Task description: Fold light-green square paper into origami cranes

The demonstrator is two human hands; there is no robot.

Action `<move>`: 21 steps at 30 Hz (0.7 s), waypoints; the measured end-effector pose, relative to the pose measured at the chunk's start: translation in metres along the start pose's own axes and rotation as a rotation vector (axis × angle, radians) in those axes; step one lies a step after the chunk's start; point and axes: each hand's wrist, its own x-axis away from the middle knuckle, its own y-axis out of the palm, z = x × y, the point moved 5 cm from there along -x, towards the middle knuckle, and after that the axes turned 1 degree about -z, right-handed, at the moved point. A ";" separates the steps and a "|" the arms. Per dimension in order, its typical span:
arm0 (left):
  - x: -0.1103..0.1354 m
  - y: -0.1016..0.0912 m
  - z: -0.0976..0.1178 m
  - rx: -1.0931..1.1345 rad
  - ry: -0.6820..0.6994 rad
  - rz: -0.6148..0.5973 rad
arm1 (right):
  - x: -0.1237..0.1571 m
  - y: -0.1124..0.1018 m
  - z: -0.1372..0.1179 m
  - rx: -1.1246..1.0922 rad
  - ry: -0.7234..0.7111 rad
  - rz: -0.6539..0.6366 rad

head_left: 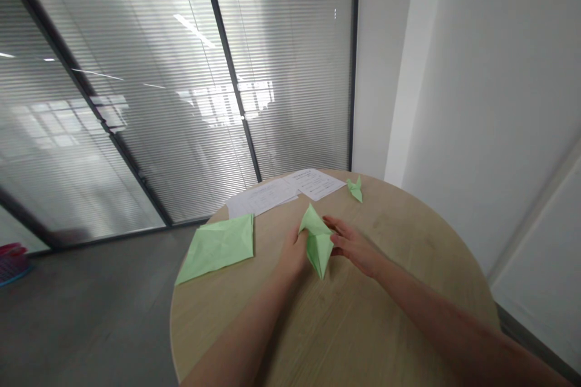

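Observation:
A partly folded piece of light green paper (316, 242) lies on the round wooden table (363, 326), pointed at both ends. My left hand (294, 252) grips its left edge with the fingers curled around the paper. My right hand (350, 243) rests flat against its right side, fingers stretched out and pressing on the fold.
A creased green paper square (218, 245) lies at the table's left edge. A small folded green figure (355, 188) sits at the far edge beside white printed sheets (284, 190). Glass partitions with blinds stand behind; a white wall runs along the right.

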 end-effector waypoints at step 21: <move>0.006 0.014 0.011 -0.167 0.141 -0.041 | -0.006 -0.012 -0.005 0.330 -0.137 0.244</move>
